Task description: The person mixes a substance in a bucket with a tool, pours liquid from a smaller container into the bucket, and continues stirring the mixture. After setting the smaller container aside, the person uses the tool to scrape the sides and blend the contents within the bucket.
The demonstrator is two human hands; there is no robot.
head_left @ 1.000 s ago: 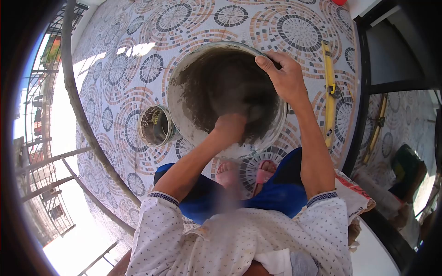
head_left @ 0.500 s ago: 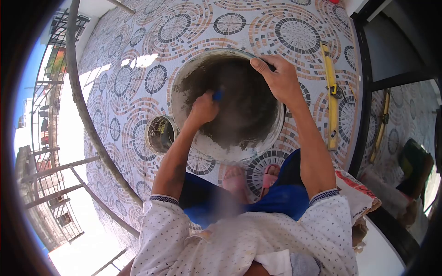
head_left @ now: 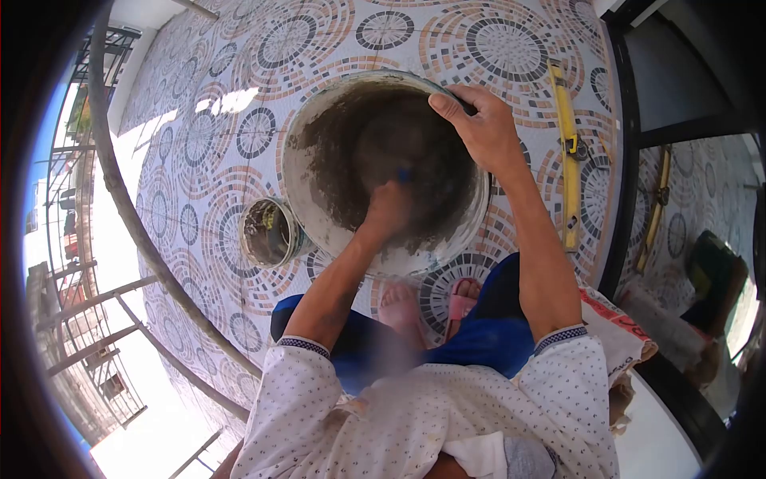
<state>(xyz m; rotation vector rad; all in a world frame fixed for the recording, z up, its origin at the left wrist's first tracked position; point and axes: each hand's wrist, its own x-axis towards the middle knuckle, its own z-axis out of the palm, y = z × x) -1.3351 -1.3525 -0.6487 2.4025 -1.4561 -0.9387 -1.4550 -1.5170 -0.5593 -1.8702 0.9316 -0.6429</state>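
A large round bucket (head_left: 297, 188) with a whitish, crusted wall stands on the floor in front of my feet. Dark grey wet mix (head_left: 351, 152), like mortar, coats its inside. Down in the bucket, my left hand (head_left: 388, 209) is closed around a tool with a blue handle (head_left: 404, 174); the tool's working end is hidden in the dark, blurred mix. At the far right of the rim, my right hand (head_left: 483, 128) grips the bucket, thumb inside and fingers over the outer edge.
A small bucket (head_left: 247, 239) with residue touches the large one's left side. A yellow spirit level (head_left: 570, 191) lies right, beside a dark-framed glass door (head_left: 626, 207). Wooden poles (head_left: 144, 211) run along the left. A printed sack (head_left: 614, 327) sits by my right side.
My left hand has moved right and a little nearer to me inside the bucket, taking the blue-handled tool with it. The bucket looks slightly more tilted. My right hand keeps its grip.
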